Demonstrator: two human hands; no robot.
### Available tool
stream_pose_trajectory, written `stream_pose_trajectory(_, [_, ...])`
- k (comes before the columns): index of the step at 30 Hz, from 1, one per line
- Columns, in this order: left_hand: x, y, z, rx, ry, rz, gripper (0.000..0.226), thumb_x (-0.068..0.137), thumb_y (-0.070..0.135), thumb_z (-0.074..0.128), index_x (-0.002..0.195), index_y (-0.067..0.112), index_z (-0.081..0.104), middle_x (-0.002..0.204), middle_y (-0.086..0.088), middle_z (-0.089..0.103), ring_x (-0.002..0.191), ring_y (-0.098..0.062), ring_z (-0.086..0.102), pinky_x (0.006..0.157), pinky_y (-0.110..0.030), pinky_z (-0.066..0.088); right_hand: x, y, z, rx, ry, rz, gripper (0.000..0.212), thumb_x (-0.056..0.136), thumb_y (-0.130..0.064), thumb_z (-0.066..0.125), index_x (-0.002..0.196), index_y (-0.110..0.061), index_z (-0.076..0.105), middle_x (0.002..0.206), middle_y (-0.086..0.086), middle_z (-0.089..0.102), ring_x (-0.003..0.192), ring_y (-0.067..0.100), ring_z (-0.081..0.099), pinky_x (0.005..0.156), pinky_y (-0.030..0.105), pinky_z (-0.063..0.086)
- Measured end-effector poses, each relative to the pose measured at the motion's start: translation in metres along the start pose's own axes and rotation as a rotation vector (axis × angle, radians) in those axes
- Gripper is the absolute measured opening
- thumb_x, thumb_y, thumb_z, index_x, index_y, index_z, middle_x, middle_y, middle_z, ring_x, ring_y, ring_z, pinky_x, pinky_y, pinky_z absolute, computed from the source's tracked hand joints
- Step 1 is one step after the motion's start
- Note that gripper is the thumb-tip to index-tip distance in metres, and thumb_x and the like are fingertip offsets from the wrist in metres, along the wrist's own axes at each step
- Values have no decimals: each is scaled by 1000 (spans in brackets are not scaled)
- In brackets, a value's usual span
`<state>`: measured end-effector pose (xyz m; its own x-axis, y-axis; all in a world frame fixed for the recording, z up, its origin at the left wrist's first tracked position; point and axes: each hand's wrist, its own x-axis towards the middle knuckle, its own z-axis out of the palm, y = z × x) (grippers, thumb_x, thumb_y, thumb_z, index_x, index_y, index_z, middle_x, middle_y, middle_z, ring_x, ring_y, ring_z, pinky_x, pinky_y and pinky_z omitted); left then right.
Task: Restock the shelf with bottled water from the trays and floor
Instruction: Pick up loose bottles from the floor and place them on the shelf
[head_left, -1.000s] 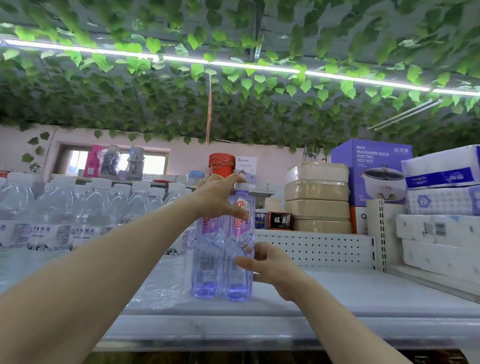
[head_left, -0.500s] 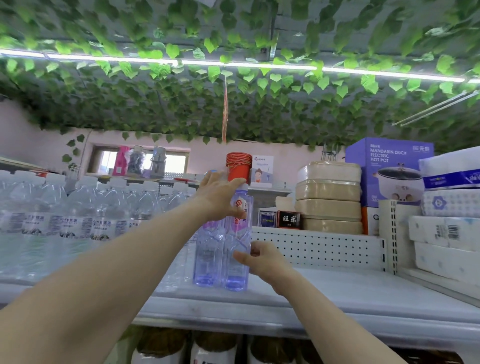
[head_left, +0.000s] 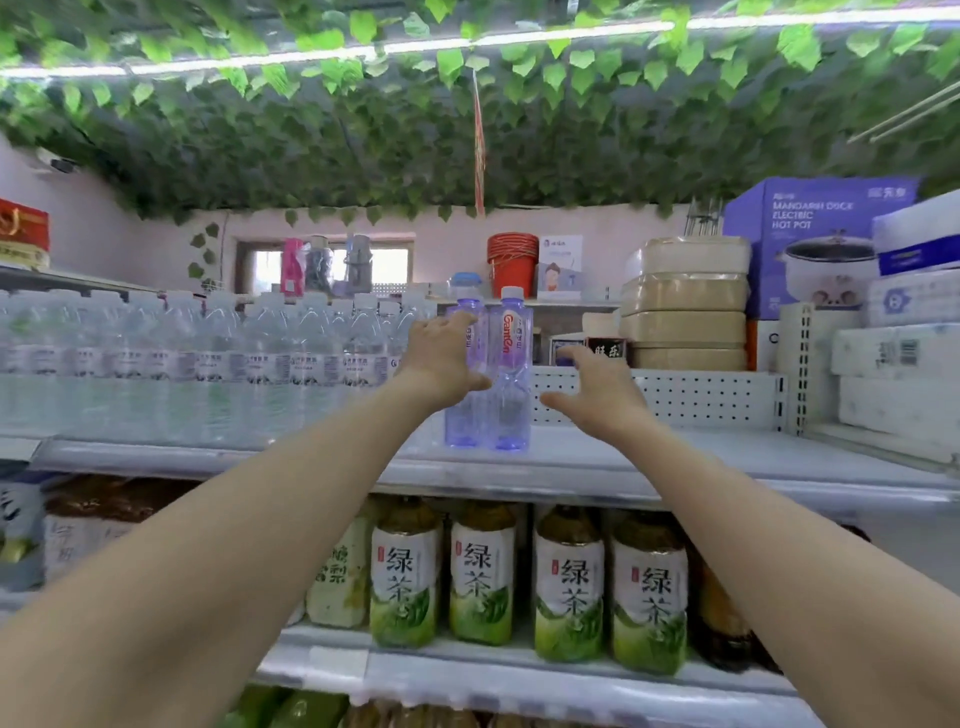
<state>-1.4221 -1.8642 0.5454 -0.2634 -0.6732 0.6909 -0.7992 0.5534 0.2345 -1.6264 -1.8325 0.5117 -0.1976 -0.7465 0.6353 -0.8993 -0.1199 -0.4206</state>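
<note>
Two purple water bottles (head_left: 511, 374), centre frame, shelf (head_left: 675, 460): we have released them, left hand (head_left: 441, 364) and right hand (head_left: 597, 395) spread open, pair stocked

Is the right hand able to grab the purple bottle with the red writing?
Probably yes: the right hand is open right beside that purple bottle, with nothing between them.
</note>
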Motion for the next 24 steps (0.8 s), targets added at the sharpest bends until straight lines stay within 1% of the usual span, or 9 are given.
stream_pose_trajectory(2, [-22,-2,-6,-45,0,-28,82,82,35,80,149,18,37,145,-11,48,136,-33,35,111,-39,27,-21,-8,-14,-113,10,-21,72,87,-44,75,150,-26,43,145,4,54,141,28,36,107,47,44])
stream_pose_trajectory(4, [-48,-4,-12,-102,5,-54,76,81,34,81,144,18,42,143,-10,49,135,-31,37,111,-39,29,-46,-17,-24,-191,2,-15,72,88,-42,75,150,-26,42,147,7,51,142,30,35,108,47,43])
stream_pose_trajectory(7, [-97,-8,-25,-245,-3,-112,68,82,30,80,140,17,47,146,-11,43,137,-31,35,111,-39,30,-88,-31,-38,-186,-18,28,70,88,-39,77,149,-27,43,148,8,49,140,29,39,106,45,43])
stream_pose_trajectory(10, [-150,-19,-30,-255,-29,-121,61,87,36,74,138,17,47,144,-12,45,135,-32,38,110,-39,32,-135,-45,-50,-167,-25,40,71,86,-37,78,148,-25,45,152,6,46,140,28,41,109,44,42])
stream_pose_trajectory(14, [-223,-29,-28,-230,-83,-125,56,93,48,62,139,20,48,139,-12,49,130,-33,41,106,-42,35,-207,-58,-54,-183,-57,105,68,89,-44,73,148,-26,44,150,7,47,137,29,45,107,44,43])
stream_pose_trajectory(17, [-272,-24,-28,-247,-138,-137,57,93,55,55,140,24,47,141,-10,47,132,-32,39,105,-43,36,-259,-67,-59,-176,-66,177,64,94,-51,64,149,-24,43,148,10,48,135,31,45,105,46,46])
stream_pose_trajectory(20, [-304,-11,-32,-320,-188,-156,56,95,57,52,139,24,47,145,-8,45,136,-32,35,107,-43,34,-301,-68,-65,-174,-65,239,62,97,-56,55,149,-23,43,144,11,50,133,32,46,104,46,47])
stream_pose_trajectory(22, [-318,0,-36,-346,-211,-150,56,96,56,50,141,22,47,146,-9,44,136,-32,35,108,-43,33,-324,-65,-67,-192,-84,256,62,97,-58,53,149,-23,43,144,11,51,132,32,48,101,45,48])
stream_pose_trajectory(24, [-327,9,-39,-377,-225,-160,56,96,55,49,142,22,46,146,-9,42,136,-31,32,108,-44,33,-341,-60,-68,-205,-105,271,64,97,-58,54,149,-23,42,144,11,52,132,31,47,101,45,47])
